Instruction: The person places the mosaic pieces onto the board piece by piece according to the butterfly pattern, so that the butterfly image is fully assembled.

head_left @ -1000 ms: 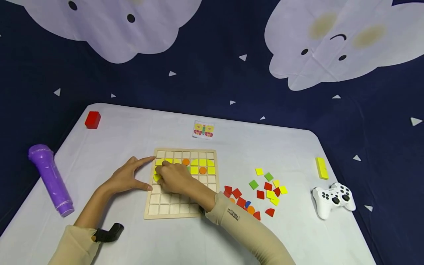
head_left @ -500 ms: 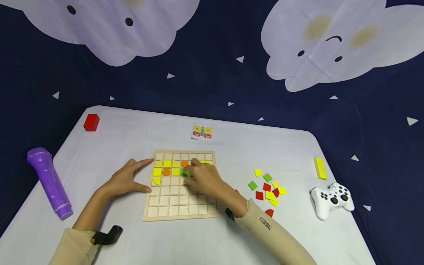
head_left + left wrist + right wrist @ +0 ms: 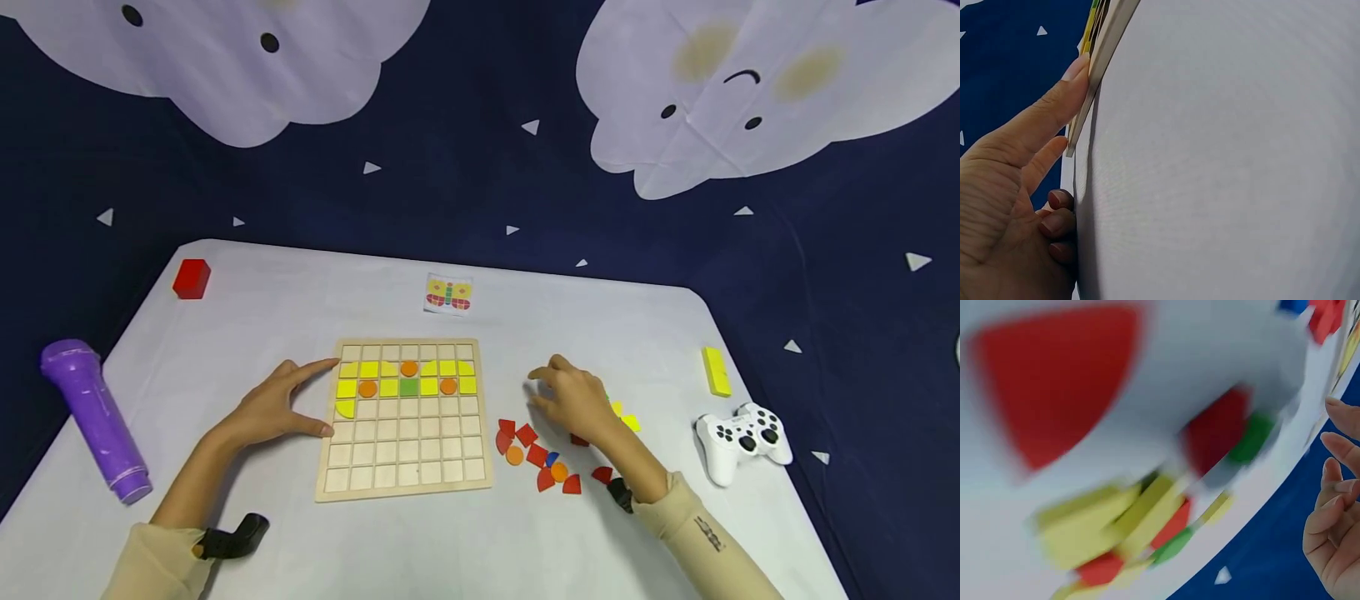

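Roughly midway across the white tabletop (image 3: 525, 533) lies the wooden grid board (image 3: 405, 417), its near edge well back from the table's near edge and bare cloth open in front of it. Only the board's second and third rows, and one cell of the fourth at the left, hold coloured tiles; the rest of its cells are bare. The left hand (image 3: 273, 404) lies flat on the cloth just beside the board's left edge, forefinger and thumb spread and touching that edge, the other fingers tucked under; it grips nothing. Between the board's right edge and the loose tiles (image 3: 543, 458) runs a narrow strip of cloth. The right hand (image 3: 573, 400) hovers over the farther part of that scatter, partly covering yellow, green and red pieces, its fingers relaxed and slightly bent, holding nothing as far as the blurred wrist view lets one tell. Its forearm slants in from the near right corner.

Along the right edge sit a white game controller (image 3: 742, 437) and a yellow block (image 3: 716, 371), both well apart from the hand. A purple torch (image 3: 93, 421) lies at the left edge, a red block (image 3: 191, 277) near the far left corner, and a butterfly picture card (image 3: 448, 293) beyond the board toward the far edge.
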A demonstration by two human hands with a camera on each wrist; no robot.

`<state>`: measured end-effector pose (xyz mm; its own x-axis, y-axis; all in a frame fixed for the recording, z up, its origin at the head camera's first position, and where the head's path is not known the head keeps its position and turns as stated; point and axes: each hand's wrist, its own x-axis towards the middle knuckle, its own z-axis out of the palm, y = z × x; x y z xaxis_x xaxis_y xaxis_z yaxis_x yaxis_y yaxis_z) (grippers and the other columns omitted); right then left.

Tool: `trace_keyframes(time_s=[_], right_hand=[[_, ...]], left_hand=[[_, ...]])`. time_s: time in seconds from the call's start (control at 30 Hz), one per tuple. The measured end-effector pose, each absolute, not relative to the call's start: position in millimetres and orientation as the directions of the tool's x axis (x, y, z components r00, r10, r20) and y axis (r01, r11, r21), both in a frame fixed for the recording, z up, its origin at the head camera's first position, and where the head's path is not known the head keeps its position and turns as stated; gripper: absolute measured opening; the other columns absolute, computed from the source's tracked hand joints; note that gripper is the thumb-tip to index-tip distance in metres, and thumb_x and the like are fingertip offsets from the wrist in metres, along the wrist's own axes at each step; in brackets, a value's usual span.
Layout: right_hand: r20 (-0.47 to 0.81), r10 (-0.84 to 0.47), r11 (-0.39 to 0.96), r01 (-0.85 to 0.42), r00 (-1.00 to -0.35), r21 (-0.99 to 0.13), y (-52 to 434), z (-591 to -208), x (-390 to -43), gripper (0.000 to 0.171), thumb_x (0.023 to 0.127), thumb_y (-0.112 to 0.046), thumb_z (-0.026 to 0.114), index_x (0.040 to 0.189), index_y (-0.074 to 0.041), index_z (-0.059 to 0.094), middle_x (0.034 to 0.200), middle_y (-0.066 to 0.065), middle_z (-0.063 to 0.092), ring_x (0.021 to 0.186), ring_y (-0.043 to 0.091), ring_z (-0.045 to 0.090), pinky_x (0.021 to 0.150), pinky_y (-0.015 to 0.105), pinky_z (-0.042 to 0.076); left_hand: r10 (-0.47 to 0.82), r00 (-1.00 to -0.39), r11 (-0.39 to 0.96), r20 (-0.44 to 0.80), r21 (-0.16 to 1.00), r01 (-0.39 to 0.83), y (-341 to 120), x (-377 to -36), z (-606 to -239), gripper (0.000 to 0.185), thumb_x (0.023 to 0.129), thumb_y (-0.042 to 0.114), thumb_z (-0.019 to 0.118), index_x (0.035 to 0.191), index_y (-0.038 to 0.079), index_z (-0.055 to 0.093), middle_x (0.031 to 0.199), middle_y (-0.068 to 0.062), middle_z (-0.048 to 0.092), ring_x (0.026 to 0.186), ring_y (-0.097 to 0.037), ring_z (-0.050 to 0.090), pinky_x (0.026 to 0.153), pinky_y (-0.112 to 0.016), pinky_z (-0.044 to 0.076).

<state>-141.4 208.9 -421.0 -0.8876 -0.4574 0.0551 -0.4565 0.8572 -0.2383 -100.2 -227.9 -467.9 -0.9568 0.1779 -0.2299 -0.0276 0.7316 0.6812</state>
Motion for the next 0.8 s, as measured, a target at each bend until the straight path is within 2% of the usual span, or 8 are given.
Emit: trace_keyframes(time_s=[0.33,0.63,0.8], right_hand=[[0.011,-0.359,0.913,-0.353,-0.933,-0.206,260.0,-422.5,-152.1,0.027,0.081,-0.012,0.077,0.108,-0.006,0.076,0.087,0.008,0.058,0.061,0.016,0.048,0.055,0.03,0.044],[-0.061,-0.343,0.927,-0.327,-0.937,-0.184,274.2,-423.4,-159.6,0.029,0.081,-0.011,0.077,0.11,-0.006,0.075,0.091,0.01,0.06,0.063,0.018,0.047,0.056,0.032,0.042],[-0.117,-0.329,0.934,-0.305,-0.937,-0.184,275.8,-423.4,-163.6,0.029,0.082,-0.014,0.077,0.11,-0.006,0.075,0.092,0.011,0.06,0.068,0.019,0.05,0.061,0.035,0.046]], left_hand=[[0.176,-0.957,0.726,-0.231,0.687,-0.033,-228.3,-99.2,-466.6,0.109,0.059,0.048,0.092,0.151,0.019,0.042,0.096,-0.01,0.042,0.082,-0.023,0.041,0.066,-0.034,0.034],[0.169,-0.956,0.726,-0.238,0.687,-0.043,-225.5,-98.6,-464.0,0.108,0.06,0.046,0.092,0.151,0.019,0.042,0.096,-0.01,0.042,0.082,-0.023,0.042,0.066,-0.035,0.034],[0.163,-0.956,0.734,-0.242,0.677,-0.047,-225.5,-98.7,-463.5,0.107,0.059,0.047,0.092,0.151,0.02,0.042,0.097,-0.01,0.042,0.083,-0.023,0.042,0.067,-0.035,0.034]])
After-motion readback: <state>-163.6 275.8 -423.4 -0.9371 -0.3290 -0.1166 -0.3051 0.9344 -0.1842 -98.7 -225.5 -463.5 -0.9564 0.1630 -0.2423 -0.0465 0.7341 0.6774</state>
